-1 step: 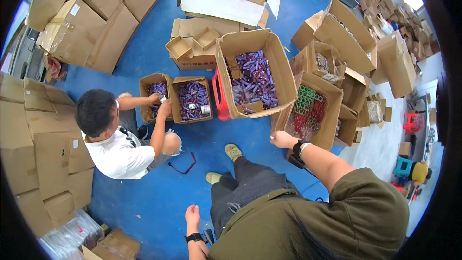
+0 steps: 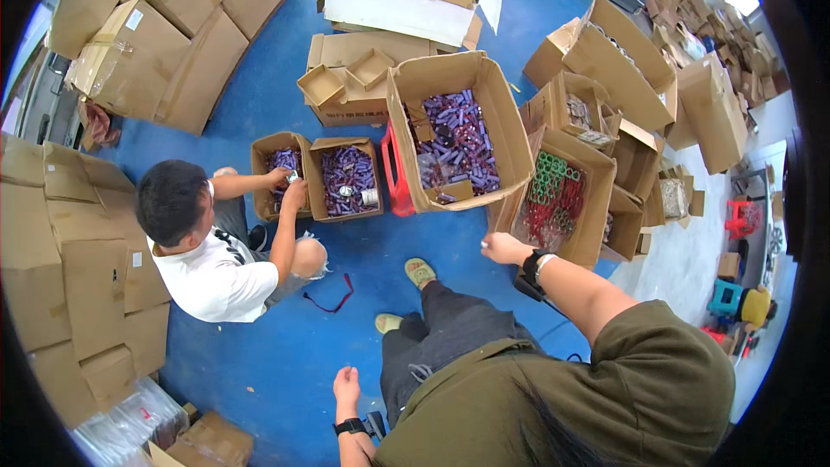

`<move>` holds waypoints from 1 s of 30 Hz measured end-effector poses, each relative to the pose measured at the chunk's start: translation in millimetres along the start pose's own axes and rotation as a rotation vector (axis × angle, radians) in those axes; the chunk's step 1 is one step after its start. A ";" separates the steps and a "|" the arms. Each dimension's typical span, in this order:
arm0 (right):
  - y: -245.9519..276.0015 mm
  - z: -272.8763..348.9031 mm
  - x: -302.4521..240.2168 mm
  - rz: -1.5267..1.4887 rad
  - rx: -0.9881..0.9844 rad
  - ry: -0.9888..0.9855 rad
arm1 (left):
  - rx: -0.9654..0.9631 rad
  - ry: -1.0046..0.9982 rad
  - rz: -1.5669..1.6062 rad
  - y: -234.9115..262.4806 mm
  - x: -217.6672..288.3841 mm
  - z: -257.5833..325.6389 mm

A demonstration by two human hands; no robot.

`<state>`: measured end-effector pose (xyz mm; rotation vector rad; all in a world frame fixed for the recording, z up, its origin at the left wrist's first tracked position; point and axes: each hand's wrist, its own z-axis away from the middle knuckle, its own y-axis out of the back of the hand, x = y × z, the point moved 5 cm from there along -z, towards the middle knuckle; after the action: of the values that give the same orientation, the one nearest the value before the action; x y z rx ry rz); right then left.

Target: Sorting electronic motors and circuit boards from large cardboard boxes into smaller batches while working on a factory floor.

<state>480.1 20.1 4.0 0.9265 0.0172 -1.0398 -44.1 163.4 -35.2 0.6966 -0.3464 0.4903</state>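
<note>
Hanging left hand [image 2: 347, 389]: low over the glossy blue floor [image 2: 285, 380], nearest the wearer's dark grey trousers [image 2: 450, 337]; fingers [image 2: 347, 374] bent and pointing upward, and I cannot tell whether they pinch anything (a black band [image 2: 350, 426] circles that wrist).
Slippers: yellow-green pair [image 2: 420, 271] flat on the floor, with a thin dark-red cord [image 2: 341, 296] lying to their left.
Right hand [image 2: 508, 249]: farther out, fingers curled inward; whether they grip something small, I cannot tell.
Wire box: open brown cardboard carton [image 2: 598, 233] just beyond the right hand, contact unclear, holding green rings [image 2: 547, 180] and bundled red wires [image 2: 553, 207].
Co-worker: person in a white T-shirt [image 2: 220, 285], crouched at left, both hands at a small pale object [image 2: 292, 177] over the left of two smaller cardboard boxes [image 2: 259, 169].
Purple cylinders: heaped [image 2: 454, 143] in a larger open carton [image 2: 512, 121], and in the smaller pair.
Far side: a long white box [image 2: 393, 13]; closed brown cartons [image 2: 177, 60] stacked at upper left.
</note>
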 end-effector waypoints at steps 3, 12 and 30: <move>-2.1 -5.3 -35.4 -0.061 0.009 0.027 | 0.016 -0.045 0.030 5.7 4.1 3.6; -46.2 15.1 -73.2 0.098 -0.101 0.038 | 0.101 -0.024 0.100 31.9 -38.6 47.8; -161.2 45.4 -171.4 0.208 -0.287 0.220 | 0.115 0.455 0.248 -6.2 -302.3 206.9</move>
<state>249.8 86.2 0.6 0.7583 0.2424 -0.7169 -321.4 -75.9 -28.5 0.6342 0.0259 0.8899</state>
